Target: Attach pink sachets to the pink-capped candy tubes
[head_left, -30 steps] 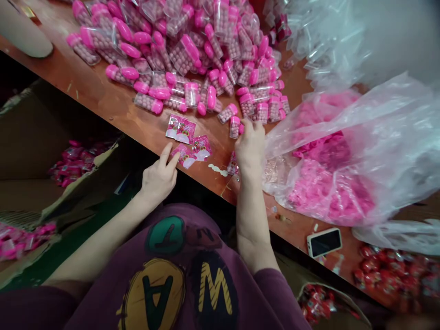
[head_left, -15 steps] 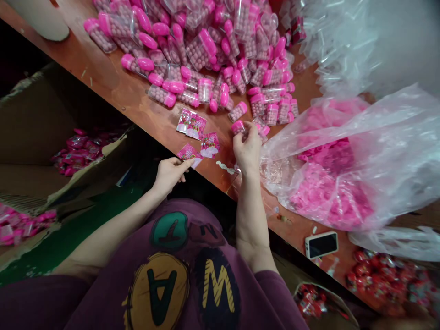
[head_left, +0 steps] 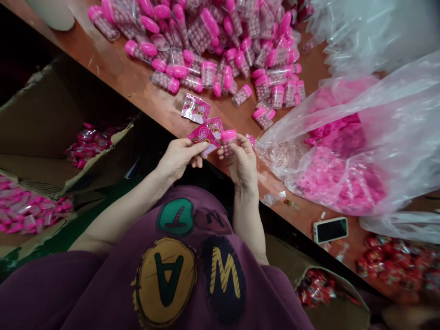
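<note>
Near the table's front edge, my left hand [head_left: 181,157] pinches a small pink printed sachet [head_left: 202,134] between thumb and fingers. Close beside it, my right hand [head_left: 243,161] is closed around a small clear bottle [head_left: 227,137] with a bright pink cap and pale pink beads inside, held upright. Another printed sachet [head_left: 215,126] lies just behind the held one, and a silvery-edged sachet [head_left: 195,108] rests further back on the table. Beyond them spreads a large heap of similar capped bottles [head_left: 202,36], with a single bottle [head_left: 242,95] lying at its near side.
A clear plastic bag [head_left: 347,169] with pink contents lies at right. Nearer stands a phone [head_left: 330,230], then red wrapped items [head_left: 388,261]. Open cardboard boxes [head_left: 34,123] holding pink packed bottles [head_left: 32,208] are below left. Clear plastic pieces [head_left: 347,36] pile up at back right.
My right hand has taken a bottle from the near side of the heap and brought it toward my left hand. The left hand has lifted the sachet slightly rightward. The view has shifted a little.
</note>
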`<state>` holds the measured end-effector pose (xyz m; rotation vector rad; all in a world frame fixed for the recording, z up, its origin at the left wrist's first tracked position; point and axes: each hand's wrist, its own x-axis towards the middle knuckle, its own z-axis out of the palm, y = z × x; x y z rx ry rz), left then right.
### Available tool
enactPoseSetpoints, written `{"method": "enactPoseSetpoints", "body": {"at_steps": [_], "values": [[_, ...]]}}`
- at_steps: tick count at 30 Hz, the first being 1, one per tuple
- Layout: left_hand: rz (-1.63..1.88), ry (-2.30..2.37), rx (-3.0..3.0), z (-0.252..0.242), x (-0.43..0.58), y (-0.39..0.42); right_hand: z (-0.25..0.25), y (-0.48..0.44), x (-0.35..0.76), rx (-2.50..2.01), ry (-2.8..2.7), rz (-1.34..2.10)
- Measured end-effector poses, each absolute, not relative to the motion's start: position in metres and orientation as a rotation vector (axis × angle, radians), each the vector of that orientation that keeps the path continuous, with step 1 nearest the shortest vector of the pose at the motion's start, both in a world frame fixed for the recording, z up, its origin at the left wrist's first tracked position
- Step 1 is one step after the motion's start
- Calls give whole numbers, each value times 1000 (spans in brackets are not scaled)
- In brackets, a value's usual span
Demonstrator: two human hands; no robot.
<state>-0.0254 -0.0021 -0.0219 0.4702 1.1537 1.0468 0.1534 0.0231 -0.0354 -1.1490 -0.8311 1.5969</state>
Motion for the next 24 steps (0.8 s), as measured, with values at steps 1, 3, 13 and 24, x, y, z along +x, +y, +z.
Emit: {"method": "enactPoseSetpoints", "body": {"at_steps": [1,3,13,24], "values": [[1064,1138,462,-21,-22,1,-35,21,151,-1131,-811,1612],[1093,1133,450,-22,-16,5,-35,17,148,-1107,-792,1640],[1065,1051,470,-25,-8,1,-36,13,153,-1194,-759,1493],[997,1012,500,-33,-5,-1,-42,5,139,-1330,-986,1161]]}}
